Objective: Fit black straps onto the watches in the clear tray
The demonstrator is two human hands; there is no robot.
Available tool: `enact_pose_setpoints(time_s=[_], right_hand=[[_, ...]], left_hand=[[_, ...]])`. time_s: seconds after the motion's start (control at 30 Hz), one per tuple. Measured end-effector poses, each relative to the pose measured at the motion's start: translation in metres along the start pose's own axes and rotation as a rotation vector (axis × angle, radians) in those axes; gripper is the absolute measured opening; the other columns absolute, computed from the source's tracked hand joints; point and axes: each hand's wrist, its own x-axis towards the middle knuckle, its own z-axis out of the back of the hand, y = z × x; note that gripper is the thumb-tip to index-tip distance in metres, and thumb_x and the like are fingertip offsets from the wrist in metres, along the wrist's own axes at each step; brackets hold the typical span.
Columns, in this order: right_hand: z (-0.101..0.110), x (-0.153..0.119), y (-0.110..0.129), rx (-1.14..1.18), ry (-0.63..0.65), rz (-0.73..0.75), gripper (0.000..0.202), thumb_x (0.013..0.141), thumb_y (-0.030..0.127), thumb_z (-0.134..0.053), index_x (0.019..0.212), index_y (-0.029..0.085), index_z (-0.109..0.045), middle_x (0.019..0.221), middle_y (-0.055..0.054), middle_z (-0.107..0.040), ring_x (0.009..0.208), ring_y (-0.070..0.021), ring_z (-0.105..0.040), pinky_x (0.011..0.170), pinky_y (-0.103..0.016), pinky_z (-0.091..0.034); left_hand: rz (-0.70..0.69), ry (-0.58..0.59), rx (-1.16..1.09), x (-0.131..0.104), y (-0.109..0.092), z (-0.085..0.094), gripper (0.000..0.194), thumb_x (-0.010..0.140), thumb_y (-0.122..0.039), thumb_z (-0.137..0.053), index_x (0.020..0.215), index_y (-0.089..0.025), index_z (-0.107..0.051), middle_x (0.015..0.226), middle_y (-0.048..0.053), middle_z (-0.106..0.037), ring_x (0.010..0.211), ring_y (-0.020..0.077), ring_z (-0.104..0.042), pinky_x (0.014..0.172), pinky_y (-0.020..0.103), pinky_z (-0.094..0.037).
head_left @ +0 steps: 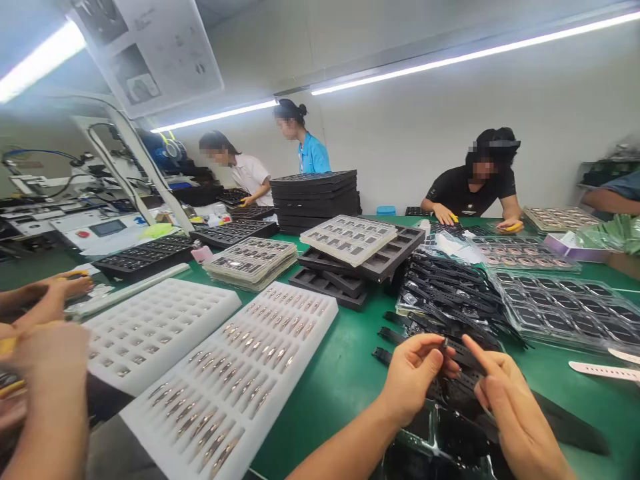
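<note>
Fingers (434,357) of your left hand (413,380) are pinched together on a small dark piece, holding it at the end of a black strap (463,360). Your right hand (505,393) meets it from the right, forefinger and thumb closed on that same strap, so both hands grip it low in the near right of the scene, just above the bench (345,367).

Under your hands sits a dark tray (440,440), and just beyond them a loose heap of black straps (450,293) spreads across the green surface. To the right of the heap lie clear blister trays (565,303), and a single white strap (600,370) rests near the right edge.

To your left, two white foam trays (225,387) hold rows of small metal parts. Farther back stand black foam trays (367,260) with a clear one on top, and behind those a tall stack of black trays (316,200).

At the near left edge, another person's hands (45,347) work close to the white trays. Across the far side, three people are busy at the same bench.
</note>
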Motion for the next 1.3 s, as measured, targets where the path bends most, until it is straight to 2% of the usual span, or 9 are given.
enact_pose_setpoints(time_s=[0.1, 0.27, 0.57, 0.8, 0.93, 1.03, 1.13, 1.23, 1.3], right_hand=[[0.001, 0.002, -0.003, -0.050, -0.053, 0.002, 0.040, 0.097, 0.054, -0.055, 0.126, 0.029, -0.067, 0.115, -0.008, -0.069, 0.106, -0.0283, -0.066, 0.094, -0.039, -0.053], [-0.001, 0.002, -0.016, 0.000, -0.178, -0.025, 0.027, 0.091, 0.050, -0.067, 0.100, 0.026, -0.072, 0.108, -0.008, -0.073, 0.105, -0.0288, -0.067, 0.091, -0.038, -0.055], [-0.004, 0.003, -0.004, -0.009, -0.147, 0.022, 0.027, 0.092, 0.050, -0.066, 0.100, 0.026, -0.077, 0.112, -0.008, -0.075, 0.105, -0.0300, -0.069, 0.092, -0.041, -0.058], [-0.012, -0.002, -0.002, 0.023, -0.150, -0.081, 0.032, 0.088, 0.054, -0.069, 0.097, 0.024, -0.075, 0.102, -0.009, -0.078, 0.097, -0.0301, -0.073, 0.086, -0.040, -0.060], [-0.014, -0.005, 0.000, -0.004, -0.144, -0.021, 0.024, 0.092, 0.047, -0.066, 0.094, 0.026, -0.077, 0.103, -0.008, -0.078, 0.098, -0.0294, -0.073, 0.092, -0.042, -0.057], [-0.012, -0.005, -0.002, -0.013, -0.070, 0.030, 0.019, 0.093, 0.042, -0.066, 0.095, 0.027, -0.078, 0.106, -0.008, -0.078, 0.100, -0.0288, -0.072, 0.094, -0.042, -0.056], [-0.006, -0.003, 0.001, 0.045, -0.035, 0.028, 0.020, 0.095, 0.042, -0.064, 0.104, 0.027, -0.075, 0.113, -0.008, -0.074, 0.106, -0.0281, -0.069, 0.094, -0.039, -0.055], [0.001, 0.003, 0.011, 0.129, 0.002, -0.029, 0.029, 0.097, 0.047, -0.060, 0.115, 0.027, -0.072, 0.108, -0.008, -0.071, 0.099, -0.0250, -0.066, 0.086, -0.034, -0.056], [0.007, 0.009, 0.019, 0.174, 0.118, -0.059, 0.030, 0.096, 0.050, -0.061, 0.108, 0.027, -0.075, 0.099, -0.007, -0.067, 0.092, -0.0236, -0.064, 0.081, -0.032, -0.055]], left_hand=[[0.022, -0.019, -0.125, 0.003, -0.001, -0.001, 0.043, 0.071, -0.043, -0.089, 0.101, -0.015, -0.073, 0.092, 0.007, -0.074, 0.080, 0.0177, -0.069, 0.078, 0.032, -0.058], [0.051, 0.035, -0.124, -0.001, -0.002, -0.004, 0.043, 0.073, -0.042, -0.088, 0.104, -0.016, -0.074, 0.092, 0.007, -0.075, 0.079, 0.0176, -0.069, 0.080, 0.033, -0.057], [0.095, 0.029, 0.027, -0.004, -0.003, -0.005, 0.044, 0.074, -0.044, -0.086, 0.107, -0.017, -0.079, 0.094, 0.009, -0.076, 0.077, 0.0175, -0.067, 0.078, 0.031, -0.054], [0.118, -0.027, 0.034, -0.004, 0.003, -0.004, 0.053, 0.074, -0.057, -0.082, 0.110, -0.017, -0.080, 0.104, 0.011, -0.078, 0.094, 0.0232, -0.068, 0.093, 0.035, -0.051], [0.134, 0.005, 0.080, -0.004, 0.001, -0.006, 0.055, 0.072, -0.057, -0.083, 0.111, -0.018, -0.079, 0.108, 0.011, -0.078, 0.100, 0.0243, -0.068, 0.098, 0.036, -0.050], [0.131, 0.003, 0.073, -0.004, -0.002, -0.007, 0.051, 0.071, -0.055, -0.085, 0.107, -0.019, -0.080, 0.102, 0.009, -0.077, 0.093, 0.0206, -0.066, 0.089, 0.030, -0.051], [0.156, 0.014, 0.016, -0.005, -0.004, -0.007, 0.048, 0.070, -0.054, -0.086, 0.101, -0.018, -0.080, 0.085, 0.004, -0.071, 0.071, 0.0115, -0.056, 0.067, 0.022, -0.044], [0.210, 0.147, 0.043, -0.005, -0.007, -0.006, 0.050, 0.072, -0.057, -0.083, 0.095, -0.013, -0.080, 0.070, 0.000, -0.058, 0.058, 0.0063, -0.037, 0.055, 0.021, -0.028], [0.256, 0.267, 0.091, -0.005, -0.009, -0.005, 0.052, 0.073, -0.059, -0.082, 0.090, -0.010, -0.078, 0.065, -0.002, -0.049, 0.058, 0.0063, -0.031, 0.055, 0.022, -0.024]])
